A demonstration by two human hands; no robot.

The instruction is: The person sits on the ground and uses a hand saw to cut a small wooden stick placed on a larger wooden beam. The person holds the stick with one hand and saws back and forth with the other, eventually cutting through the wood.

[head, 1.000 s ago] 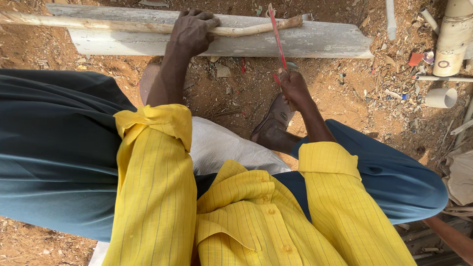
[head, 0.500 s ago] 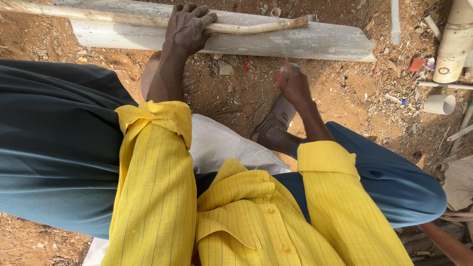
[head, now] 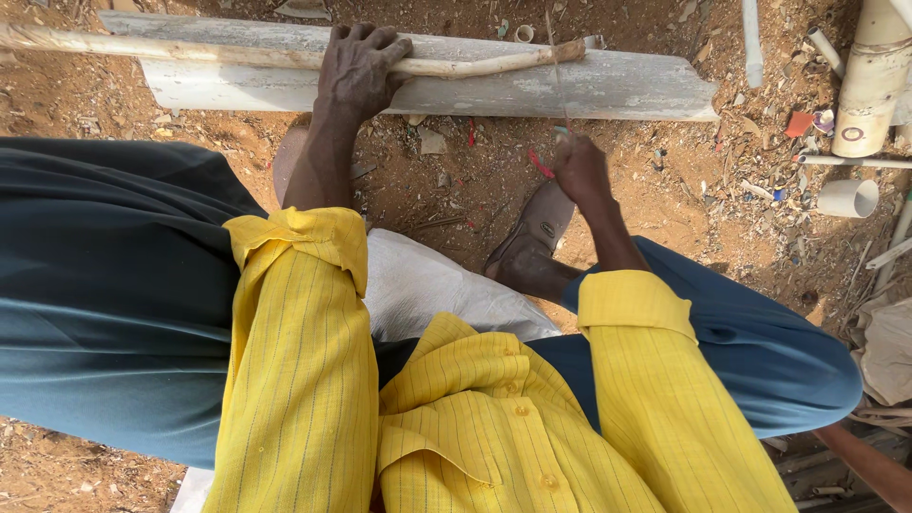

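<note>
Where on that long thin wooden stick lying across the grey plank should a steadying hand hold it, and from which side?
Grip the long thin wooden stick mid-length from above, as the left hand does, pressing it onto the grey plank. Its curved end near the thin saw blade stays free.

shirt [head: 494,418] yellow, thin dark stripes | trousers [head: 104,285] dark teal | soil [head: 475,180] reddish-brown

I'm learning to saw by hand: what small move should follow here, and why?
Probably draw the thin saw blade back toward the body: the right hand holds it across the stick near its end, while the left hand pins the stick on the plank.
</note>
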